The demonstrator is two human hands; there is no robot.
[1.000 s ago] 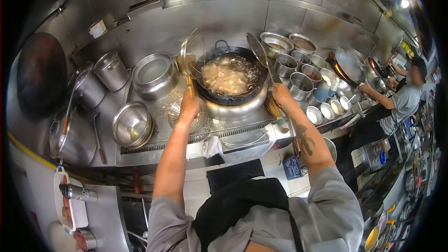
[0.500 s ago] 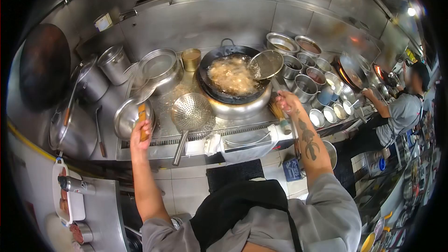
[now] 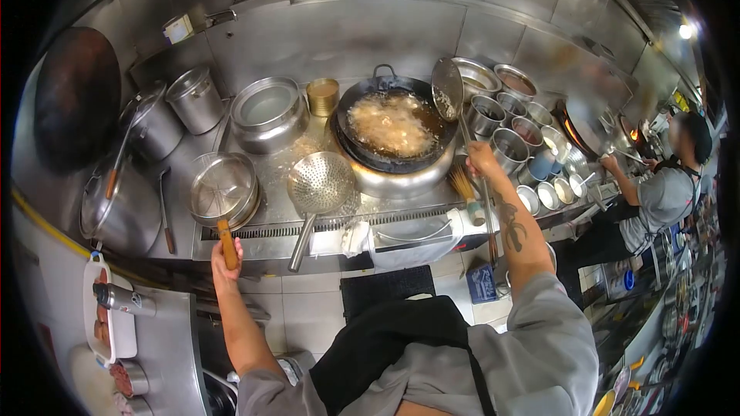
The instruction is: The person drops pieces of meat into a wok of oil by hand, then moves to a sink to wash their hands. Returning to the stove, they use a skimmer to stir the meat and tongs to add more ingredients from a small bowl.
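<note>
My left hand [image 3: 229, 254] is closed round the wooden handle of a mesh strainer [image 3: 222, 185]. Its basket sits over a metal bowl [image 3: 252, 218] at the counter's left. My right hand [image 3: 484, 160] grips the handle of a skimmer [image 3: 447, 90], whose round head is tilted nearly on edge at the right side of a black wok [image 3: 346, 110]. Pale food [image 3: 389, 123] bubbles in dark oil inside the wok; the pieces are blurred by foam. Between my hands, a perforated ladle [image 3: 321, 182] lies on the counter with its handle over the front edge.
Metal pots [image 3: 267, 112] and a gold tin [image 3: 322, 97] stand left of the wok. Several seasoning containers [image 3: 509, 148] crowd its right, with a bamboo brush [image 3: 465, 189] in front. A co-worker [image 3: 655, 192] stands farther right at another wok.
My left hand has moved down towards me, and its strainer has come from beside the rear pot onto the bowl. The skimmer in my right hand has turned from flatter to nearly upright.
</note>
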